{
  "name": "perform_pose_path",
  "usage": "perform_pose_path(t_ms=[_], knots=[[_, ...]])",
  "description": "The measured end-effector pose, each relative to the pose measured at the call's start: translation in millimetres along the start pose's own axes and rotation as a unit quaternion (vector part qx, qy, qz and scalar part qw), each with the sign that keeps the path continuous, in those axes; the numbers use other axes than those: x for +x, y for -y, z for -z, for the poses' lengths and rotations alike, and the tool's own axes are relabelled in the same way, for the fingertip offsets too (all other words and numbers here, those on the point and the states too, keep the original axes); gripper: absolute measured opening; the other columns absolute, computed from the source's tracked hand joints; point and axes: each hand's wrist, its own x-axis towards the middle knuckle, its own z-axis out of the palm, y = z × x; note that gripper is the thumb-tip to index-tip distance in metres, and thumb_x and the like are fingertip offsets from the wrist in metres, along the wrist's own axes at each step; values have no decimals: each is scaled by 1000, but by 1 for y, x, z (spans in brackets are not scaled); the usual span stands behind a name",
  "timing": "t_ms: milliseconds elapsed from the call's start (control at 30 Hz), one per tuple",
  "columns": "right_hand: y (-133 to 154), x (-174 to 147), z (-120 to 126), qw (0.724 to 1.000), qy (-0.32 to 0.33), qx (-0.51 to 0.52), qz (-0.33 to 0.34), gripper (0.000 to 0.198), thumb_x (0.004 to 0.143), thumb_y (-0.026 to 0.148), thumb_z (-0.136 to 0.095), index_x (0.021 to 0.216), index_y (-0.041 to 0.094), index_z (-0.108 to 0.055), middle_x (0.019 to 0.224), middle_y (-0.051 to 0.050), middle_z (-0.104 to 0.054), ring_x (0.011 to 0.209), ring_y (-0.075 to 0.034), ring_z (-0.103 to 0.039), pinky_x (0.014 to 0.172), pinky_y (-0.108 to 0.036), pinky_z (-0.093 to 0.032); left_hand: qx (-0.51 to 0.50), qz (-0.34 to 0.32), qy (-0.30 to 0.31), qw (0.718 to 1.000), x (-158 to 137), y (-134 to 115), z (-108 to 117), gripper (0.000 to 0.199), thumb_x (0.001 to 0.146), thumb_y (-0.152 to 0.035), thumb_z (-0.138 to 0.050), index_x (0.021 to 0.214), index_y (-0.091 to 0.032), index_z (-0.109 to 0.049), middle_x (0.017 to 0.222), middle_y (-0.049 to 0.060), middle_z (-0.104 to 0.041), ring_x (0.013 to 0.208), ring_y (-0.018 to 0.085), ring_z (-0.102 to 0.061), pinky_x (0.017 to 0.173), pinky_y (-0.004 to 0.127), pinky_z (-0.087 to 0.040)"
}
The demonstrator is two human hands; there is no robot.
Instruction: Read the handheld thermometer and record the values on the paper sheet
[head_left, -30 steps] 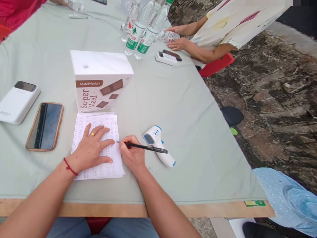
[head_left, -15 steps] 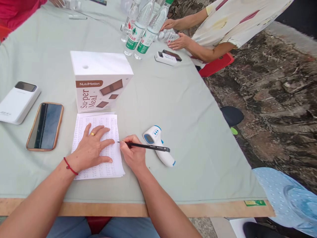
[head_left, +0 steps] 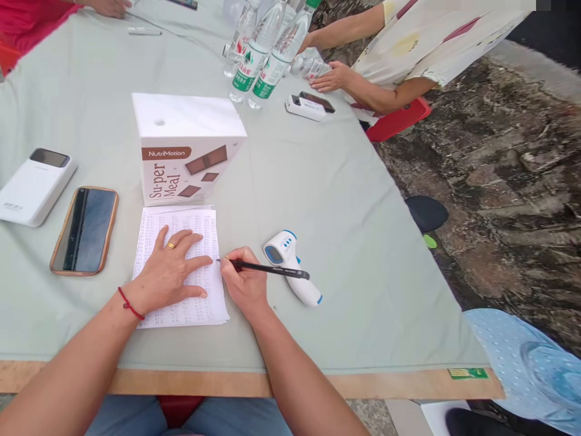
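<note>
Black pen point(head_left: 272, 268) pinched in the grip of your right hand point(head_left: 246, 281), your left hand point(head_left: 172, 270) spread on the paper point(head_left: 195, 313) on the tabletop point(head_left: 349, 212). Handwritten columns cover most of it; the right edge looks bare, how much is left unclear.

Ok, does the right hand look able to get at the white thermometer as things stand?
Probably not cleanly: the right hand is close to the white thermometer, but grips a black pen whose far end overlaps the handle in this view.
</note>
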Motion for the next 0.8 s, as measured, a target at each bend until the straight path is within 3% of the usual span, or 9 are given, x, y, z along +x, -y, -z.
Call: perform_pose_path(t_ms=[567, 667, 800], knots=[[-2, -2, 0, 999, -12, -23, 25, 12, 73, 23, -54, 64, 23, -45, 57, 7, -44, 52, -11, -42, 50, -25, -36, -14, 7, 9, 1000, 0, 0, 0, 50, 73, -48, -75, 118, -28, -64, 138, 13, -47, 132, 37, -37, 110, 67, -13], [-4, 0, 3, 993, -59, -63, 75, 9, 81, 25, -52, 72, 23, -49, 63, 5, -49, 55, -12, -46, 52, -26, -40, -19, 11, 9, 1000, 0, 0, -1, 51, 73, -49, -75, 118, -29, -63, 139, 13, -47, 132, 37, -37, 111, 67, -12], [-12, 10, 12, 963, -74, -162, 204, 17, 91, 23, -43, 100, 22, -57, 89, -4, -58, 81, -18, -58, 69, -33, -48, -30, 16, 13, 999, 0, 2, -1, 48, 72, -48, -76, 114, -28, -63, 139, 13, -47, 133, 36, -37, 111, 66, -11]])
